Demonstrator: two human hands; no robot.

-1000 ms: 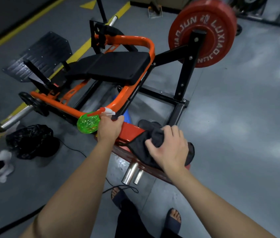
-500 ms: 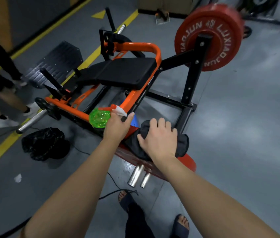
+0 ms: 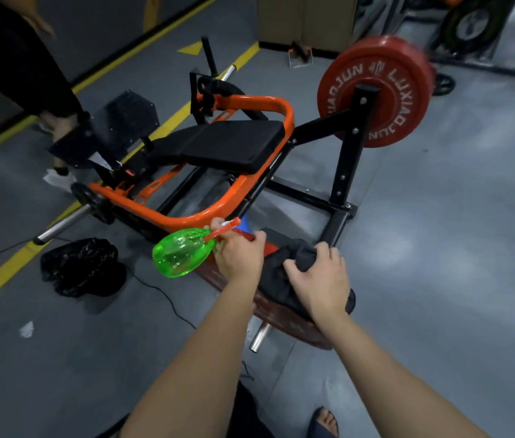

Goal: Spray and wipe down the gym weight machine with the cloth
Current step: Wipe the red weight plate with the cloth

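Note:
The weight machine (image 3: pixel 243 188) has an orange tube frame, a black seat pad (image 3: pixel 234 143) and black uprights. A red weight plate (image 3: pixel 291 317) lies on its near end. My left hand (image 3: pixel 240 254) grips the neck of a green see-through spray bottle (image 3: pixel 180 254), which lies tilted with its body out to the left. My right hand (image 3: pixel 322 279) grips a bunched dark cloth (image 3: pixel 300 257) and presses it on the near red plate. The plate's top is mostly hidden under the cloth and my hand.
A second red plate (image 3: pixel 376 90) hangs on the far right upright. A black bag (image 3: pixel 82 267) and a cable (image 3: pixel 167 298) lie on the grey floor at left. Another person's legs (image 3: pixel 57 121) stand at the far left by the yellow floor line (image 3: pixel 3 273).
The spray bottle has swung further out to the left in my left hand. My right hand has closed round the cloth and bunched it. The other person has stepped nearer the machine.

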